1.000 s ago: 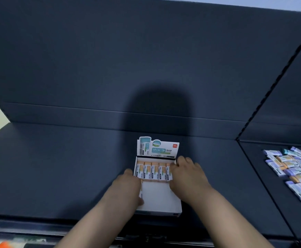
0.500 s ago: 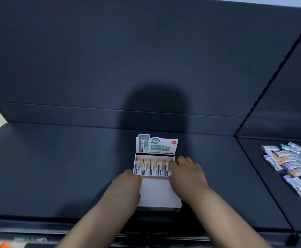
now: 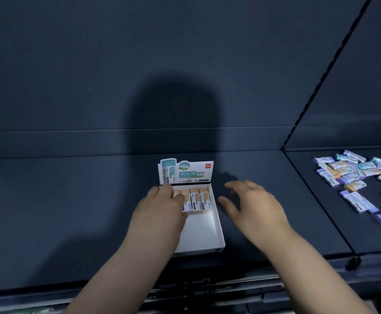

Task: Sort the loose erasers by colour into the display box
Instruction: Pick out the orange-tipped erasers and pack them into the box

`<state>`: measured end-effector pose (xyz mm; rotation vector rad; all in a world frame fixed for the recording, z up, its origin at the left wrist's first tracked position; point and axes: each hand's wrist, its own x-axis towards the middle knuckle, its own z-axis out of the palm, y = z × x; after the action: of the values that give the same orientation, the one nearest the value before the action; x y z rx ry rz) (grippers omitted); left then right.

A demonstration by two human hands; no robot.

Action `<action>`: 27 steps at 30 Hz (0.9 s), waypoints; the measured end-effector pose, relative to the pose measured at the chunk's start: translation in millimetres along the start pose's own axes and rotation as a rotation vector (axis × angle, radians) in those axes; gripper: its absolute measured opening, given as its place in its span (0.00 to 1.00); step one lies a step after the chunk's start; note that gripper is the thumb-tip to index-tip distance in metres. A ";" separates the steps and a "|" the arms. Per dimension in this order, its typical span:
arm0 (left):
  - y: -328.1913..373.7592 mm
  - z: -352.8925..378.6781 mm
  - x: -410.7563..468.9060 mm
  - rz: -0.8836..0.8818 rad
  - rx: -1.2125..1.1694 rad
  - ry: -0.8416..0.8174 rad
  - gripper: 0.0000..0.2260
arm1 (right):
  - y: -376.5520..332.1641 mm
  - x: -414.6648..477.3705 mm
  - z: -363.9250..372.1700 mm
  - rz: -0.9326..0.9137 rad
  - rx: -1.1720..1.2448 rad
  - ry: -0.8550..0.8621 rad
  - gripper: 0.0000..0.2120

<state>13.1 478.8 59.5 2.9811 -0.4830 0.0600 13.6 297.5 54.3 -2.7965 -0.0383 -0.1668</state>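
Observation:
A white display box (image 3: 204,236) with an upright printed lid stands on the dark shelf in front of me. A row of orange erasers (image 3: 199,199) in white sleeves fills its far end; the near part of the box is bare. My left hand (image 3: 162,209) rests on the left end of that row, fingers pressing on the erasers. My right hand (image 3: 253,205) hovers just right of the box, fingers spread, holding nothing. A pile of loose erasers (image 3: 352,175), purple, teal and orange, lies on the neighbouring shelf section at the right.
The dark shelf (image 3: 71,211) has a tall back panel and a front lip. A black divider line (image 3: 316,200) runs diagonally between my section and the right one holding the loose pile.
My right hand has lifted off the right end of the eraser row and moved out to the right of the box, fingers opening. My left hand has slid forward onto the row's left end.

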 end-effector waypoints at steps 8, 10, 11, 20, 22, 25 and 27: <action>87.3 11.6 12.7 0.239 -0.012 -0.012 0.13 | 57.5 -34.6 -20.3 -0.011 -0.035 -0.017 0.18; 114.5 15.3 14.7 0.246 0.007 0.015 0.16 | 83.0 -42.8 -31.4 -0.019 -0.064 0.002 0.17; 129.8 17.0 16.2 0.246 0.035 0.033 0.17 | 97.3 -47.4 -38.5 -0.022 -0.078 0.008 0.18; 290.5 42.0 17.9 0.237 0.049 0.019 0.17 | 251.2 -108.5 -107.0 0.001 -0.188 -0.031 0.18; 324.7 48.2 17.0 0.237 0.044 -0.007 0.17 | 283.5 -123.0 -118.4 0.015 -0.191 -0.057 0.19; 361.2 55.6 17.4 0.243 0.026 -0.042 0.18 | 317.5 -137.1 -127.3 0.034 -0.148 -0.071 0.17; 378.0 60.0 22.4 0.247 0.013 -0.060 0.18 | 335.2 -141.0 -131.1 0.042 -0.107 -0.069 0.16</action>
<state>-84.3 108.3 43.9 2.9257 -0.8582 -0.0043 -125.4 -63.2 49.1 -2.9065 0.0133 -0.0645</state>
